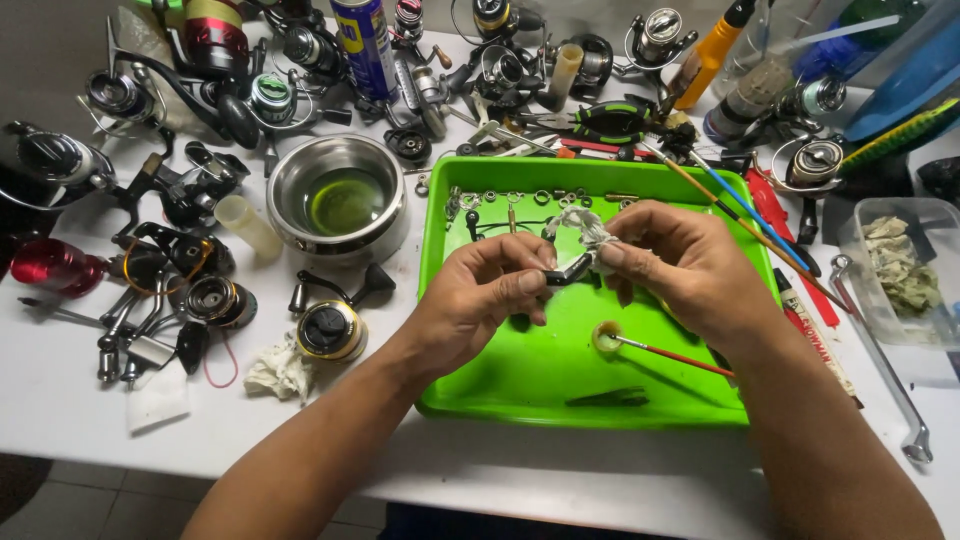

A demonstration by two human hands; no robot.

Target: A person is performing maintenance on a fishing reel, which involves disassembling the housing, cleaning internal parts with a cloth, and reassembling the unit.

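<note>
Together over the green tray (500, 370), left hand (480, 300) pinches a dark part (568, 270) while right hand (680, 265) presses a rag (585, 228) against it.

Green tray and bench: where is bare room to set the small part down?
The green tray has bare floor at its near left corner, below the left hand, bordered by the small cup. The white table is bare along its near edge. The left side among the fishing reels and the back are crowded.

Head camera looks steeply down, close over the table (60, 400).
</note>
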